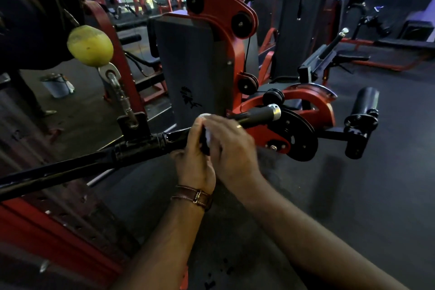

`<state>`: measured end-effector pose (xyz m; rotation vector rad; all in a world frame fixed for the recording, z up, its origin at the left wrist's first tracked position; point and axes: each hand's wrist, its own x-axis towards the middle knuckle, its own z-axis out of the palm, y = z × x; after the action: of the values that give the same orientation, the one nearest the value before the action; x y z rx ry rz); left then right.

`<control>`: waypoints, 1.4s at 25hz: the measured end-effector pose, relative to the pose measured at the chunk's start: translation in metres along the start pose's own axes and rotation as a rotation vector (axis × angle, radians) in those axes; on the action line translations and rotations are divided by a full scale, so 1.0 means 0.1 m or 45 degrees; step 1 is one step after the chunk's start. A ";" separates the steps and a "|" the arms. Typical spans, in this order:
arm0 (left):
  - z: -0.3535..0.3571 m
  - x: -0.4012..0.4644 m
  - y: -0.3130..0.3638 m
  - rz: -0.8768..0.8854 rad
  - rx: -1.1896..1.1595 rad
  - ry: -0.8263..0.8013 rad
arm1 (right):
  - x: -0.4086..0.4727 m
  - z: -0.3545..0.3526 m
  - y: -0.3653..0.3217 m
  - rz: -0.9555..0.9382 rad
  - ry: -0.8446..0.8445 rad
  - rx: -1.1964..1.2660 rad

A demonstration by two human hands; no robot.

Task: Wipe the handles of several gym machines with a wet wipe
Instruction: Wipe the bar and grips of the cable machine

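Mid-frame, the left hand grips the bar — steadying it — while the right hand's curled fingers press the wet wipe around its handle.

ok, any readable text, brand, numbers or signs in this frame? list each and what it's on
No text can be read with confidence.
Grey shroud panel of the red machine: a black mark, a logo or stylised script, not legible.
Watch strap buckle on the left wrist: tiny engraving, too small to read.
Black bar, wet wipe, yellow ball stop, bucket: no lettering visible.
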<state>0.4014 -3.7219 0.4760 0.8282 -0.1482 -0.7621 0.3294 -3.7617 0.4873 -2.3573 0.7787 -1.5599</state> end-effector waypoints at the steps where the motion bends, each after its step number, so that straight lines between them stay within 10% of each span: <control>1: 0.00 0.00 0.00 0.016 -0.014 -0.012 | -0.05 0.03 -0.02 -0.051 -0.019 0.087; 6: 0.07 0.00 -0.03 0.089 -0.009 0.046 | -0.28 -0.21 0.22 0.295 0.238 0.385; 11: 0.09 -0.06 -0.11 0.127 0.133 0.030 | -0.24 -0.16 0.23 1.740 0.376 1.931; 17: 0.21 -0.07 -0.10 0.182 0.088 0.008 | -0.05 -0.07 0.06 1.682 -0.087 1.871; 21: 0.22 -0.09 -0.11 0.182 0.064 0.073 | 0.10 -0.23 0.45 1.817 0.295 2.203; 25: 0.26 -0.14 -0.11 0.235 0.079 0.080 | 0.06 -0.22 0.20 1.591 -0.191 1.797; 30: 0.25 -0.15 -0.15 0.219 0.044 0.169 | -0.05 -0.48 0.46 1.517 -0.253 1.597; 35: 0.38 -0.22 -0.24 0.076 0.137 -0.050 | -0.09 -0.60 0.49 0.025 0.234 0.341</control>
<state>0.3567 -3.7411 0.4880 0.9070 -0.2493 -0.7190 0.2572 -3.7907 0.4835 -2.0339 0.5823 -1.7685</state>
